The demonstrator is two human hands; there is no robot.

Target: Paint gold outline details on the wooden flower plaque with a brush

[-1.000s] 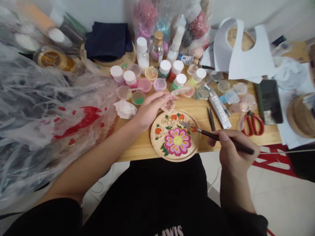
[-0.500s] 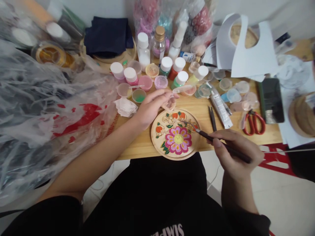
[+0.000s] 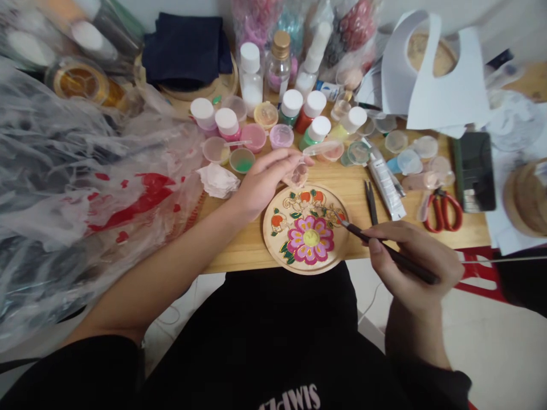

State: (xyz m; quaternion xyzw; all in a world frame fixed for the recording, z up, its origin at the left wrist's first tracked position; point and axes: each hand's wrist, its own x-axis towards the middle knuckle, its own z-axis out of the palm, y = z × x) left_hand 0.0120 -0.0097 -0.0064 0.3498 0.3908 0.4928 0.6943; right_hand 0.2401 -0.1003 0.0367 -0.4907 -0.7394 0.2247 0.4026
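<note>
A round wooden plaque (image 3: 273,245) lies at the table's front edge. It bears a gold-outlined pink flower (image 3: 310,239) with green leaves and orange fruits. In my right hand (image 3: 412,256), thumb and fingers grip a slim dark-handled tool (image 3: 399,256). Its thin metal tip rests at or just over the fruit design on the plaque's right side; contact cannot be made out. My left hand (image 3: 269,179) is closed at the rim of a small clear cup (image 3: 297,176) with pale pinkish contents, just behind the plaque. The cup's lid (image 3: 320,148) stands open.
Behind are several paint cups and white-capped jars (image 3: 318,130). Black tweezers (image 3: 371,204), a white tube (image 3: 386,188), red-handled pliers (image 3: 444,210) and a phone (image 3: 474,171) lie to the right. Crumpled tissue (image 3: 217,180) and plastic sheeting (image 3: 85,171) are on the left.
The tool's tip has shifted slightly right over the plaque, toward the right-hand fruit. My left hand stays at the cup. The whole view has moved a little.
</note>
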